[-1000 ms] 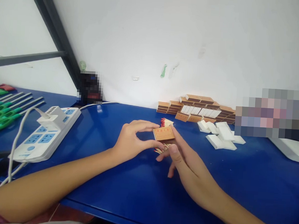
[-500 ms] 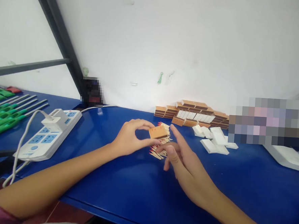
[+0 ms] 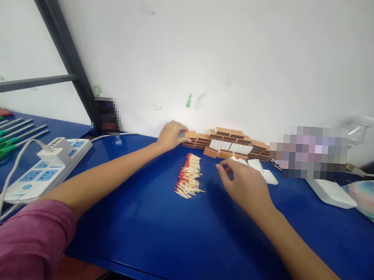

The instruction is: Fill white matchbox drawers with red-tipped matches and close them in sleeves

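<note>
One view only, from the head camera. The left hand [image 3: 171, 135] reaches far forward to the wall, where its fingers close on a brown matchbox [image 3: 190, 134] at the left end of the stack of matchboxes [image 3: 237, 141]. Half a second ago this hand held the box near the middle of the table [image 3: 156, 235], right above the matches; now the box touches the stack and lies well apart from them.

The matches [image 3: 189, 180] lie bare in a loose heap on the blue surface, red heads toward the wall, with neither hand over them any more. The right hand [image 3: 246, 183] has left the heap and moved right and forward. It is seen from the back with its fingers bent down, just beside the white trays [image 3: 261, 168]. I cannot tell whether the fingertips pinch anything or only rest on the table.

To the left, a white power strip [image 3: 46, 165] with a plug in it sits near the green-handled tools [image 3: 3, 139]. A pink sleeve [image 3: 25, 244] now shows at the lower left, and a flat white box [image 3: 331, 193] lies at the right.
</note>
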Tool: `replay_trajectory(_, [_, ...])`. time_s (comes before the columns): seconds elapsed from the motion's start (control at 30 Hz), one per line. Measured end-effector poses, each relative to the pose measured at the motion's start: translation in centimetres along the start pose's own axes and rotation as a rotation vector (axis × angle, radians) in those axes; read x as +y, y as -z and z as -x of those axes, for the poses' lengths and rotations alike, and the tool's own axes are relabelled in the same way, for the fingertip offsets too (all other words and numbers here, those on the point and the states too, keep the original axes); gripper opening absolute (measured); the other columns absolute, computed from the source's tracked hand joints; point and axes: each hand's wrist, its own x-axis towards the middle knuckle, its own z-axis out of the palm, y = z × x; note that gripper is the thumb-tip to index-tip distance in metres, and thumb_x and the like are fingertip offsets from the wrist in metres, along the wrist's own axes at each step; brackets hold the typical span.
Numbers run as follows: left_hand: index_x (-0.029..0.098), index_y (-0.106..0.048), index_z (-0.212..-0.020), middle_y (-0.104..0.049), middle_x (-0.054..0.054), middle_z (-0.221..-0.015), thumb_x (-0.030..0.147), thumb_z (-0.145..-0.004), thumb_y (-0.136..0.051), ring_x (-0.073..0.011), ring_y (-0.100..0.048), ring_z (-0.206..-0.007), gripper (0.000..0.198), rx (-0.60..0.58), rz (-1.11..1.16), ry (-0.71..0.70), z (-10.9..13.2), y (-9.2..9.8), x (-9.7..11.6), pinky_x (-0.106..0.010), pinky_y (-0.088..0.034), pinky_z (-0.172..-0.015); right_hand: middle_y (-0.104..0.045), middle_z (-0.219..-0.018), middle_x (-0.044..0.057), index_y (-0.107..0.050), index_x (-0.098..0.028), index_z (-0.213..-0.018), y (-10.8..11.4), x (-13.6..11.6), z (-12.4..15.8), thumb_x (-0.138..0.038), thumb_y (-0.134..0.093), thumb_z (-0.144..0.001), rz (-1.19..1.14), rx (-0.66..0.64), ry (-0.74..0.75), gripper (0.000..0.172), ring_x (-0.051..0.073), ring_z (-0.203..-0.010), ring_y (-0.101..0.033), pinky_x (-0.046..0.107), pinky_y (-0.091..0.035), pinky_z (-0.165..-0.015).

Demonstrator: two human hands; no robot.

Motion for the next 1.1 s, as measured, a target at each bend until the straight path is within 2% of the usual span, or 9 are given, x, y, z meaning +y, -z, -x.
replay_trajectory(0.1, [0.018,-0.075,-0.108,-0.075,-0.011,-0.109,0.039,-0.085,-0.085,-0.0284,-0.063,-0.107,0.033,0.015,-0.047,-0.001,0.2,-0.3,0.2,-0.042,-0.045,-0.098,-0.078,-0.083,0.006,-0.073,-0.021,-0.097,0.7,1.1,-0.5,-0.037,-0.053,-0.102,0.108,-0.023,-0.053,0.026,0.026,-0.072,-0.070,0.033,-0.032,-0.060])
replay_trajectory(0.27, [0.019,-0.070,-0.119,-0.077,-0.007,-0.101,0.033,-0.087,-0.082,-0.0279,-0.065,-0.103,0.038,-0.010,-0.081,-0.015,0.6,0.6,1.1,-0.042,-0.045,-0.096,-0.078,-0.084,0.009,-0.074,-0.019,-0.098,1.9,3.3,-1.3,-0.039,-0.053,-0.102,0.194,0.093,-0.140,0.029,0.027,-0.071,-0.068,0.034,-0.031,-0.060])
replay_trajectory(0.37, [0.018,-0.071,-0.115,-0.078,-0.008,-0.106,0.032,-0.090,-0.078,-0.0280,-0.066,-0.105,0.029,-0.033,-0.081,-0.047,1.4,2.0,1.8,-0.042,-0.046,-0.096,-0.076,-0.084,0.009,-0.074,-0.019,-0.102,1.4,4.5,-1.5,-0.044,-0.061,-0.096,0.170,0.030,-0.158,0.028,0.027,-0.071,-0.066,0.033,-0.031,-0.059])
replay_trajectory(0.47, [0.020,-0.072,-0.111,-0.078,-0.004,-0.104,0.033,-0.094,-0.074,-0.0230,-0.069,-0.098,0.022,-0.084,-0.044,-0.103,3.3,3.9,2.8,-0.038,-0.049,-0.091,-0.074,-0.086,0.009,-0.072,-0.019,-0.101,-0.1,5.4,-1.8,-0.047,-0.069,-0.090,0.094,-0.022,-0.135,0.031,0.026,-0.071,-0.064,0.033,-0.032,-0.059])
replay_trajectory(0.63, [0.022,-0.071,-0.116,-0.078,-0.002,-0.100,0.036,-0.097,-0.070,-0.0205,-0.069,-0.096,0.023,-0.130,-0.004,-0.268,8.6,6.7,4.9,-0.037,-0.050,-0.091,-0.069,-0.081,0.007,-0.065,-0.020,-0.079,-1.5,5.6,-2.3,-0.039,-0.065,-0.091,0.001,0.030,-0.056,0.022,0.023,-0.070,-0.060,0.033,-0.036,-0.063])
replay_trajectory(0.77, [0.021,-0.069,-0.122,-0.078,-0.003,-0.097,0.040,-0.099,-0.069,-0.0193,-0.067,-0.090,0.030,0.007,-0.027,-0.316,11.8,7.6,6.6,-0.036,-0.049,-0.083,-0.057,-0.063,-0.001,-0.066,-0.022,-0.078,-0.2,2.2,-1.2,-0.042,-0.068,-0.090,-0.296,0.161,-0.013,0.024,0.016,-0.059,-0.053,0.030,-0.038,-0.059])
replay_trajectory(0.87, [0.021,-0.069,-0.123,-0.078,-0.005,-0.095,0.049,-0.095,-0.072,-0.0219,-0.068,-0.089,0.040,0.095,-0.094,-0.337,13.3,7.7,8.1,-0.037,-0.046,-0.077,-0.056,-0.061,-0.003,-0.064,-0.022,-0.075,1.0,-2.5,0.9,-0.039,-0.069,-0.092,-0.529,0.129,0.101,0.025,0.013,-0.055,-0.048,0.028,-0.036,-0.054])
replay_trajectory(1.0, [0.023,-0.069,-0.123,-0.079,-0.007,-0.101,0.046,-0.096,-0.070,-0.0245,-0.068,-0.094,0.036,0.010,-0.048,-0.384,14.6,7.8,9.9,-0.041,-0.048,-0.081,-0.059,-0.066,-0.002,-0.059,-0.022,-0.072,1.2,-7.6,3.6,-0.028,-0.066,-0.095,-0.622,-0.018,0.239,0.024,0.012,-0.058,-0.048,0.026,-0.038,-0.055])
replay_trajectory(1.1, [0.023,-0.074,-0.111,-0.077,-0.006,-0.089,0.037,-0.095,-0.068,-0.0234,-0.068,-0.086,0.022,-0.044,0.030,-0.314,15.1,8.2,10.3,-0.041,-0.049,-0.078,-0.061,-0.069,-0.002,-0.064,-0.022,-0.077,0.9,-8.4,4.3,-0.028,-0.065,-0.097,-0.700,-0.089,0.263,0.021,0.012,-0.060,-0.050,0.026,-0.040,-0.057])
